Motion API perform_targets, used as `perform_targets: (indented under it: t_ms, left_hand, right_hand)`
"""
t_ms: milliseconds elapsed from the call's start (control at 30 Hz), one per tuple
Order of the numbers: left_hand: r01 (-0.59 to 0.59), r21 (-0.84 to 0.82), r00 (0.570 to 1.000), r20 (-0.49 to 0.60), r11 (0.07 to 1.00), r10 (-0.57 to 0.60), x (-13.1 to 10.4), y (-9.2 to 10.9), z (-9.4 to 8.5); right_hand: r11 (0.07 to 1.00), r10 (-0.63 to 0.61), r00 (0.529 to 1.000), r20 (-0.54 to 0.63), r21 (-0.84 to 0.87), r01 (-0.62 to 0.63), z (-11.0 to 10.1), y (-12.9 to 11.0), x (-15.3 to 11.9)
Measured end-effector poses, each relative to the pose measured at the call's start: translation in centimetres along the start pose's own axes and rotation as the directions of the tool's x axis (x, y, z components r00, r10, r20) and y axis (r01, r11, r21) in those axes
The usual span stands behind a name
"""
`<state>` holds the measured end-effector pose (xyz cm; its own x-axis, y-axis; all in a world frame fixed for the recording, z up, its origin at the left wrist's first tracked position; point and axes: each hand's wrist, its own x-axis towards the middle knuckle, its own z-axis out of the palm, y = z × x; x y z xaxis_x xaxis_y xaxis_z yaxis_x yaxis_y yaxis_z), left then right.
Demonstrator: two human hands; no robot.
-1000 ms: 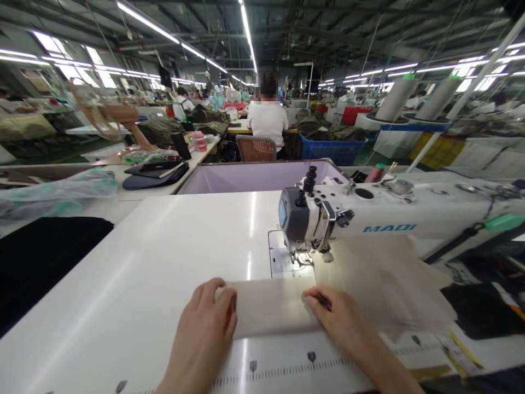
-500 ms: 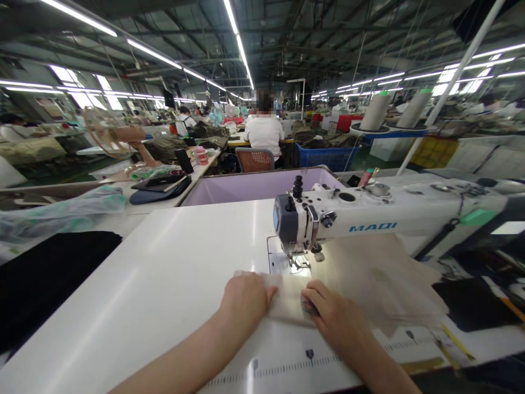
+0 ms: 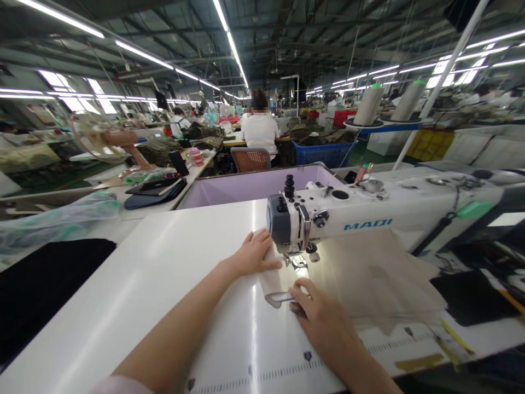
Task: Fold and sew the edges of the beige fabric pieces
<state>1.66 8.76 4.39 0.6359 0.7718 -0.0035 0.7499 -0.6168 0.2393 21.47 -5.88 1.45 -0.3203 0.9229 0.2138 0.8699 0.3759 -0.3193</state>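
A beige piece of fabric (image 3: 369,268) lies under the head of a white sewing machine (image 3: 353,205), its near left edge curled up. Left of the lit needle area (image 3: 301,262), my left hand (image 3: 255,253) rests flat on the fabric with fingers spread. My right hand (image 3: 322,312) is in front of the needle, thumb and fingers closed at the fabric's curled edge. Something small and dark shows under its fingers, too hidden to name. A thin greyish strip runs from the fingertips along the curl; I cannot tell what it is.
The white table (image 3: 172,306) carries a printed ruler scale along its front. Black cloth (image 3: 57,295) lies at the left. Beyond the table stands a lilac-lined bin (image 3: 246,183); a person (image 3: 260,131) sits farther back. Thread cones (image 3: 368,105) stand at right.
My left hand has moved forward and opened flat beside the machine head. My right hand has shifted slightly left. The fabric's near edge now curls up.
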Motion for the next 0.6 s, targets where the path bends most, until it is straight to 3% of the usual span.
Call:
perform_targets:
  t_ms: [367, 600]
  left_hand:
    - [-0.148, -0.077, 0.988, -0.045, 0.986, 0.145, 2.0, -1.9, 0.0]
    - [-0.159, -0.070, 0.987, -0.026, 0.985, 0.158, 2.3, -2.2, 0.1]
  right_hand:
    - [0.999, 0.014, 1.000, -0.002, -0.048, -0.014, 0.2, 0.0, 0.3]
    - [0.999, 0.035, 0.999, 0.009, -0.034, -0.035, 1.0, 0.3, 0.5]
